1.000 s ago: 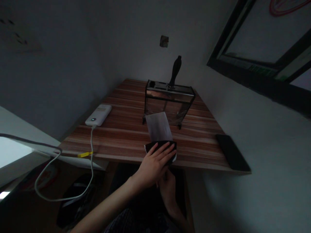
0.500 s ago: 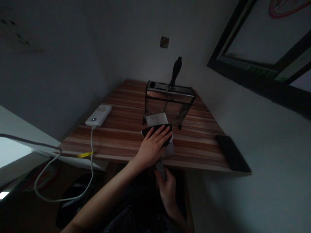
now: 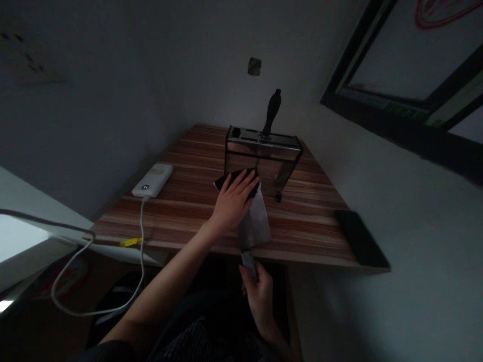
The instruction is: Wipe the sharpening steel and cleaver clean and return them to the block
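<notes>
A broad cleaver [image 3: 255, 224] lies flat on the wooden table [image 3: 181, 211], blade pointing away from me. My right hand [image 3: 257, 292] is closed round its handle at the table's near edge. My left hand [image 3: 233, 202] presses a dark cloth [image 3: 231, 178] flat on the far end of the blade, fingers stretched over the cloth. Just behind stands a metal knife rack [image 3: 262, 160] with one black-handled knife [image 3: 272, 111] upright in it.
A white power bank [image 3: 153, 179] lies at the table's left, its cable [image 3: 140, 236] hanging over the front edge. A black phone [image 3: 361, 237] rests near the right front corner. Walls close in on both sides; a dark-framed window [image 3: 396, 75] is upper right.
My left hand has slid the dark cloth along the blade, from near the handle to the far end by the rack. The right hand has stayed on the handle.
</notes>
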{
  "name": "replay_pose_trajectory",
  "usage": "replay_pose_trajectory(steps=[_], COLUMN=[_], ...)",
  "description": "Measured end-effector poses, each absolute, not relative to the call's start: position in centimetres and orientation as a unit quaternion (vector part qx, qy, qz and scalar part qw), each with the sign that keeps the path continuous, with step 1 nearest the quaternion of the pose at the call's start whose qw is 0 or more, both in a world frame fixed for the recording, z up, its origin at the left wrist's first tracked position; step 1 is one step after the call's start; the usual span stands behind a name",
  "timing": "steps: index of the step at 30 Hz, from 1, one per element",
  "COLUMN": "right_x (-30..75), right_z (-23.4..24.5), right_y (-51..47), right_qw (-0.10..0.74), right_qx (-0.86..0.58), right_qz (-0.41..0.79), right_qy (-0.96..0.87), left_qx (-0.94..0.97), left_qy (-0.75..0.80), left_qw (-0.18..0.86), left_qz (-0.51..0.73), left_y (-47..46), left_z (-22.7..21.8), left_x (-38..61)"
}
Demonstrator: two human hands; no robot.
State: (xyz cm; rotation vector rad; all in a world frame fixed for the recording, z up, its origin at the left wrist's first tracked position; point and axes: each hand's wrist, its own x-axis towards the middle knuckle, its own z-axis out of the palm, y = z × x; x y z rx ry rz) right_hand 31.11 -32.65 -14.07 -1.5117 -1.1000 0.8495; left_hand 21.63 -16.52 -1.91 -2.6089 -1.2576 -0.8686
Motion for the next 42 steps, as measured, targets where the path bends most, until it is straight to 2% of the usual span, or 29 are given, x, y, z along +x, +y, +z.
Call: replay_pose_trajectory(steps=[5, 15, 31, 39, 42], right_x=[31.0, 31.1, 31.3, 31.4, 31.4], right_z=[-14.0, -14.1, -13.6, -14.4, -15.4], right_y=[-32.6, -32.6, -32.3, -32.3, -32.2], right_qw=[0.533, 0.512, 0.516, 0.523, 0.513], right_qx=[-0.626, -0.628, -0.623, -0.614, -0.631], right_qz=[0.336, 0.365, 0.337, 0.332, 0.288], right_qy=[-0.459, -0.458, -0.482, -0.489, -0.506], left_qx=[-0.857, -0.865, -0.910, -0.923, -0.927], left_qy=[-0.425, -0.415, -0.344, -0.306, -0.289], left_qw=[0.062, 0.068, -0.009, -0.086, -0.121], left_qz=[-0.285, -0.275, -0.232, -0.218, -0.205], left_y=[-16.2, -17.6, -23.6, -26.3, -27.3], left_z=[-1.8, -2.2, -5.3, -6.6, -6.7], left_x=[21.8, 22.2, 21.9, 21.7, 21.6])
